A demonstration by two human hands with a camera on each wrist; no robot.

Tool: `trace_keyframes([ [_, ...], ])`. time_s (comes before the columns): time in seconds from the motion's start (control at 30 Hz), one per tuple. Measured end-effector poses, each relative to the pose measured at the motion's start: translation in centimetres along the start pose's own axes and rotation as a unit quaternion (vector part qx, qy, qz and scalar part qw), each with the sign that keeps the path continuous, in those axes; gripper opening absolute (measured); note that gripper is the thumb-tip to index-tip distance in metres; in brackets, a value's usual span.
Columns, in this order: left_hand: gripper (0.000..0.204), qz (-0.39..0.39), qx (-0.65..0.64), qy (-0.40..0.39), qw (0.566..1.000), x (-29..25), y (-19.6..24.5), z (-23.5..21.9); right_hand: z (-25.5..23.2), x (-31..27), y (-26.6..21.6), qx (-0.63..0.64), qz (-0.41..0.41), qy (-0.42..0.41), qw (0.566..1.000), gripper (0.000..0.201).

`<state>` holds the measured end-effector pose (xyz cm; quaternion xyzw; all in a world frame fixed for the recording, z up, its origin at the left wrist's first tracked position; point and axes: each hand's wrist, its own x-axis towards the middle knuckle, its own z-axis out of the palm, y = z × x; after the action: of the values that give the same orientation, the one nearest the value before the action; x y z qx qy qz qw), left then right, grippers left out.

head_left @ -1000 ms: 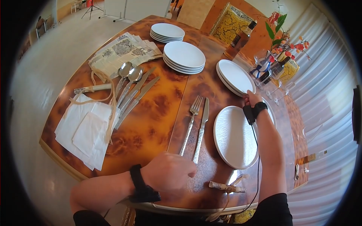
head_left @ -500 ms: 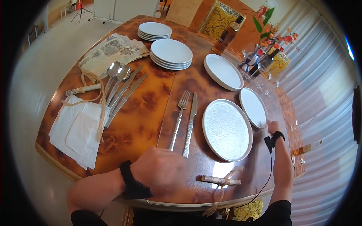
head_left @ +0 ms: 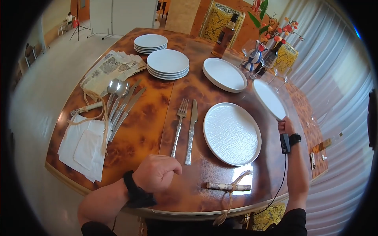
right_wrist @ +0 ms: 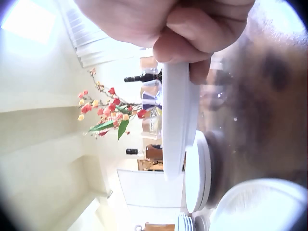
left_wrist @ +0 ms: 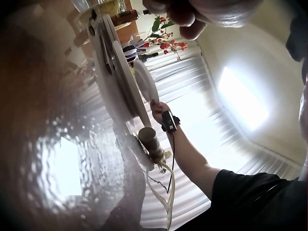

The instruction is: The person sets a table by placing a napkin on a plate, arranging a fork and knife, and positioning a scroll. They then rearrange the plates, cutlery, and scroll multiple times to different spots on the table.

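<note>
In the head view, my right hand [head_left: 287,126] pinches the near rim of a white plate [head_left: 269,99], held tilted at the right side of the table. The right wrist view shows the thumb and fingers on the edge of this plate [right_wrist: 174,120]. My left hand [head_left: 156,172] is curled with nothing in it, near the lower ends of a fork [head_left: 179,125] and a knife [head_left: 191,131]. A large textured white plate [head_left: 232,133] lies right of the knife. Beyond it sits another white plate [head_left: 225,74]. A tied roll [head_left: 220,186] lies near the front edge.
Two stacks of white plates [head_left: 168,61] [head_left: 150,41] stand at the back left. Printed papers [head_left: 111,70], spoons [head_left: 122,89], knives and white napkins [head_left: 87,146] lie at the left. A bottle [head_left: 224,37], glasses and a flower vase [head_left: 253,59] stand at the back right.
The held plate has come off the far plate, moved right and down, then risen tilted in my right hand. My left hand has shifted slightly left. The head view has turned a little.
</note>
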<state>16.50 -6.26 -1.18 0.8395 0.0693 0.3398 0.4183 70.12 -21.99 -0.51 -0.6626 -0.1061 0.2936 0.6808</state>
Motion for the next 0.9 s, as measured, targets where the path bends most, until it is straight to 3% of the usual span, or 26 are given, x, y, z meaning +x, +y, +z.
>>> trace_keyframes([
  [0.03,0.019,-0.006,0.002,-0.008,1.000,0.0,0.0,0.0,2.5,-2.9,-1.6,-0.052,0.005,-0.025,0.998,0.009],
  [0.1,0.017,-0.017,0.006,-0.026,1.000,0.0,0.1,0.0,3.1,0.2,-1.7,0.019,-0.022,-0.107,0.994,0.012],
  [0.13,0.017,-0.020,0.006,-0.028,0.999,0.0,0.2,0.1,5.4,0.2,-2.2,0.040,-0.021,-0.084,0.995,0.014],
  [0.17,0.017,-0.021,0.006,-0.029,0.999,0.1,0.2,0.1,6.9,1.1,-2.7,0.040,0.003,-0.113,0.993,0.015],
  [0.23,0.017,-0.023,0.010,-0.030,0.999,0.1,0.2,-0.1,11.2,1.9,-2.8,0.016,-0.044,-0.060,0.997,0.020],
  [0.3,0.017,-0.027,0.015,-0.027,0.999,0.1,0.2,-0.3,14.6,3.9,-2.3,0.018,-0.037,-0.048,0.998,0.020],
  [0.4,0.018,-0.007,0.005,0.001,1.000,0.2,0.3,-0.2,18.6,3.9,-1.5,-0.070,-0.057,-0.075,0.993,0.019],
  [0.47,0.018,0.003,0.000,0.006,1.000,0.2,0.2,-0.1,20.8,3.6,-0.7,-0.085,-0.071,-0.051,0.993,0.022],
  [0.63,0.018,0.018,-0.015,-0.001,1.000,0.3,0.4,-0.2,23.7,4.1,0.8,-0.060,-0.042,-0.018,0.997,0.019],
  [0.9,0.018,0.038,-0.022,-0.001,0.999,0.1,0.1,-0.1,24.5,5.5,1.9,-0.097,-0.041,0.007,0.994,0.018],
])
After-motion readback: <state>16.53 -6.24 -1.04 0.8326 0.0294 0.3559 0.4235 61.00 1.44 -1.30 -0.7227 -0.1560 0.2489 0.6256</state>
